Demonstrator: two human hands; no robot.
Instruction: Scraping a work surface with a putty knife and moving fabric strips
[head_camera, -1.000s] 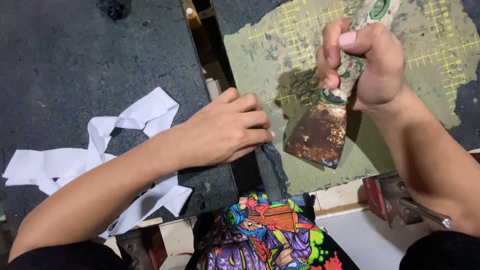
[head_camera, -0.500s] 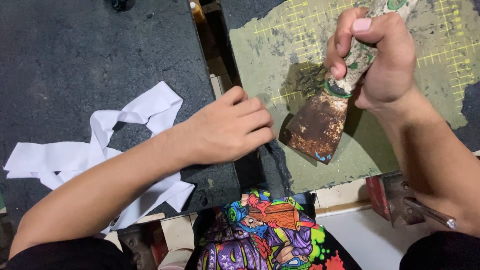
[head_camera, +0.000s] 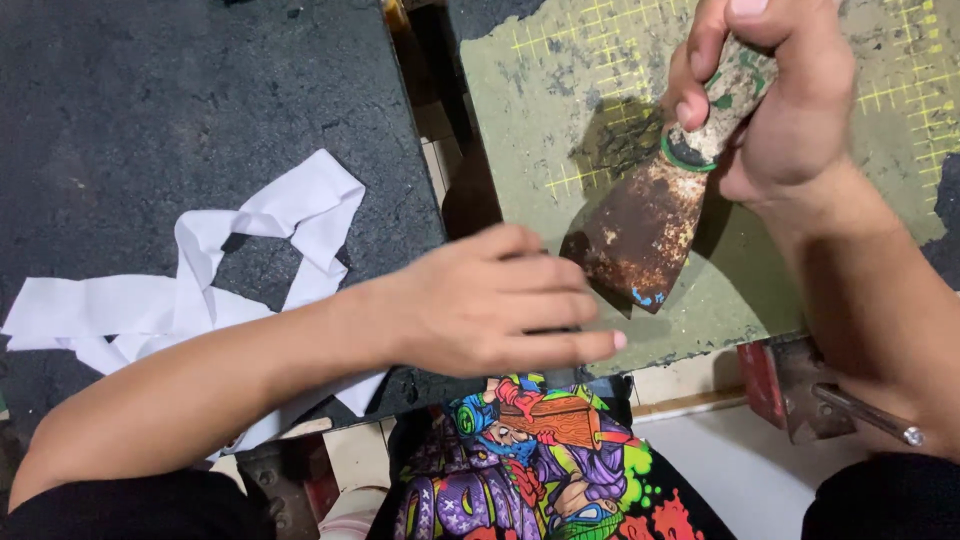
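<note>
- The right hand (head_camera: 775, 95) is clamped around the paint-flecked handle of a rusty scraper (head_camera: 640, 235), fingers wrapped tight, the blade pointing down and toward the left hand.
- The scraper's wide, rust-brown blade hangs just below the right hand, its edge at or just above the worn green cutting mat (head_camera: 560, 120) — whether it touches the mat cannot be told.
- The left hand (head_camera: 490, 300) lies flat, palm down, fingers together and stretched out, gripping nothing; its fingertips reach the near edge of the mat, just beside the blade's tip.
- Under the left hand's palm the dark table (head_camera: 150, 110) meets the mat, with a narrow gap running away from the knuckles.
- Beside the left forearm, on the table, lie crumpled white strips (head_camera: 200, 290) — looped over each other, partly hidden by the arm.
- Below both hands shows a bright cartoon-printed cloth (head_camera: 530, 460).
- Near the right wrist sits a red metal bracket (head_camera: 775, 385).
</note>
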